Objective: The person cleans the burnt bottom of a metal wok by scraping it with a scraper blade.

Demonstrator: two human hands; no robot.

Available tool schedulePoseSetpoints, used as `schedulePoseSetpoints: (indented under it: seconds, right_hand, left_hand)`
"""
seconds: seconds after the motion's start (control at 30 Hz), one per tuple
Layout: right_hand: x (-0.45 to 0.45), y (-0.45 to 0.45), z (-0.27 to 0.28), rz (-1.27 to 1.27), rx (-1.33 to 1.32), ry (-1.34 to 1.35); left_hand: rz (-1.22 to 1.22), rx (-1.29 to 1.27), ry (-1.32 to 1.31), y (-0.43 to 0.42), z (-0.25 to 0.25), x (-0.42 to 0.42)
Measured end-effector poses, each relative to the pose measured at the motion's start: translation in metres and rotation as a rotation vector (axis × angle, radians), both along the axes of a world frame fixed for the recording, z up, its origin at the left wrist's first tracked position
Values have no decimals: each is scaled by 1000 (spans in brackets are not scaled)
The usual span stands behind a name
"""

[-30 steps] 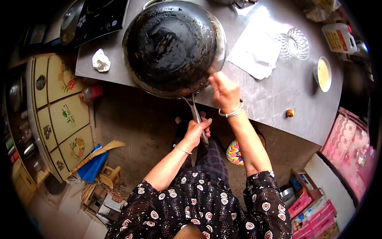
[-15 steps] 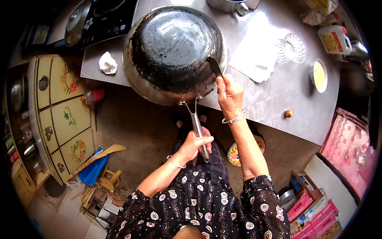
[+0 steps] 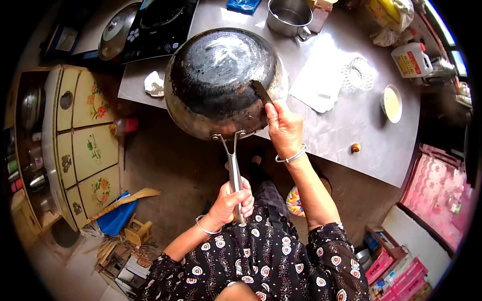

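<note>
Pan (image 3: 221, 75): blackened underside facing me, upper centre of the frame, overlapping the edge of the table (image 3: 326, 138). My left hand (image 3: 235, 201) grips its handle (image 3: 234, 173); my right hand (image 3: 286, 128) pinches a dark blade (image 3: 261, 93) against it. Judgement: brace firmly, keep the blade low.

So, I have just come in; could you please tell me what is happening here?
A person holds an upturned wok by its handle in the left grip, at the edge of the table. The right grip holds a dark flat blade at the blackened underside, apparently to scrape it. To the right, white paper and a bowl with pale yellow contents are on the table.
</note>
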State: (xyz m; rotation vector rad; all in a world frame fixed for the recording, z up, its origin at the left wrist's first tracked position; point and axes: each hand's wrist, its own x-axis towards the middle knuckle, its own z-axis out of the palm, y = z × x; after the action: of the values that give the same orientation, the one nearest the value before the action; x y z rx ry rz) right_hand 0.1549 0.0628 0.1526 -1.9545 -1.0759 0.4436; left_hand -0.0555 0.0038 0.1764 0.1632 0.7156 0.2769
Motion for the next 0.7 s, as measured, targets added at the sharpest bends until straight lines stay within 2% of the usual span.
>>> schedulePoseSetpoints:
  seconds: [0.27, 0.4, 0.5, 0.7]
  right_hand:
    - [-11, -11, 8, -14, 13, 40]
    - [-9, -24, -14, -43, -45, 171]
    - [-12, -15, -11, -83, -8, 158]
    - [-23, -15, -20, -112, 14, 105]
  left_hand:
    - [-51, 211, 0, 2, 39, -32]
    - [74, -20, -240, 7, 30, -31]
    - [102, -203, -359, 9, 23, -26]
    - [-13, -148, -50, 17, 45, -23]
